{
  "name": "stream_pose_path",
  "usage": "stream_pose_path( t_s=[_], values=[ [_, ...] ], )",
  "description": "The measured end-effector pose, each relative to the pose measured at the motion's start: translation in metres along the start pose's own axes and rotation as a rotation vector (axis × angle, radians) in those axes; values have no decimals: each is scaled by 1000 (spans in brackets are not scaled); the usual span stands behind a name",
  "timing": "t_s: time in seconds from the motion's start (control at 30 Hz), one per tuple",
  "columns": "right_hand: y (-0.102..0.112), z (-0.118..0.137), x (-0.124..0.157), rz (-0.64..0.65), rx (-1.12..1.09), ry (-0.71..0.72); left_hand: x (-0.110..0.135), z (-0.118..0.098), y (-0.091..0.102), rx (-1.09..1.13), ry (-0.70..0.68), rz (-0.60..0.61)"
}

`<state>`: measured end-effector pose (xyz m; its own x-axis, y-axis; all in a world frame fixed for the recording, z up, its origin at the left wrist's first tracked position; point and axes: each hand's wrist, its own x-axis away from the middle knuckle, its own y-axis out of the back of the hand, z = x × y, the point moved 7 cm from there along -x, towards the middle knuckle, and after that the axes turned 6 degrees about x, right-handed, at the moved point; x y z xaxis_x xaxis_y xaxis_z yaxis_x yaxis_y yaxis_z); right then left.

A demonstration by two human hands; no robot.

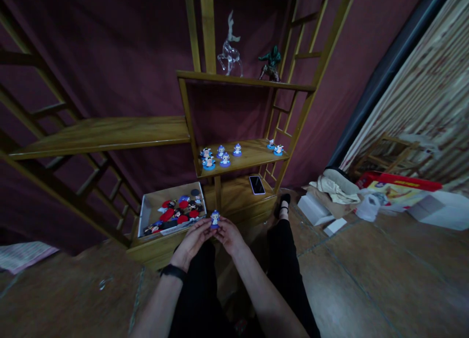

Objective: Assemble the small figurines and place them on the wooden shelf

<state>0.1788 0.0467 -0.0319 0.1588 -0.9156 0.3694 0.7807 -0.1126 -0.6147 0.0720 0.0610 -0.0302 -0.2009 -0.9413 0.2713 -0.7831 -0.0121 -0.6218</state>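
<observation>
Your left hand [193, 240] and right hand [230, 236] meet fingertip to fingertip above your lap. Both pinch one small figurine [215, 219] with a blue base and hold it upright between them. A black wristband [172, 272] sits on your left wrist.

At far left, a wide wooden shelf board [102, 133] carries nothing visible. Below it, just left of the hands, an open cardboard box [146, 208] lies on the cabinet base and holds red, black and blue pieces. Directly behind the hands, the middle shelf [252, 157] carries a group of similar blue-based figurines [220, 157]. A smartphone [257, 184] lies face up on the board below that shelf. On the upper shelf stand a clear glass deer [230, 50] and, to its right, a dark green figure [271, 62]. Further right on the floor lie white boxes [313, 208], a pale cloth [335, 189] and a red carton [399, 184].
</observation>
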Motion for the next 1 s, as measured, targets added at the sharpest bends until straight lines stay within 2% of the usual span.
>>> stream_pose_path(
  t_s=[0.13, 0.43, 0.63, 0.73, 0.87, 0.93, 1.0],
  values=[
    [-2, -1, 0, 45, 31, 2, 2, -1, 1, -4, 5, 4],
    [11, 5, -8, -116, 131, 139, -11, 3, 7, 8, 34, -25],
    [12, 7, -15, -109, 209, 194, -17, 3, 8, 37, 21, -52],
    [14, 15, -15, -162, 399, 314, -18, 4, 6, 54, 19, -64],
    [6, 36, -7, -246, 851, 587, -17, 2, 4, 65, 9, -58],
    [2, 40, -5, -251, 986, 644, -16, 2, 3, 73, 6, -55],
    [1, 40, -6, -247, 1026, 642, -15, 2, 4, 82, 6, -53]
  ],
)
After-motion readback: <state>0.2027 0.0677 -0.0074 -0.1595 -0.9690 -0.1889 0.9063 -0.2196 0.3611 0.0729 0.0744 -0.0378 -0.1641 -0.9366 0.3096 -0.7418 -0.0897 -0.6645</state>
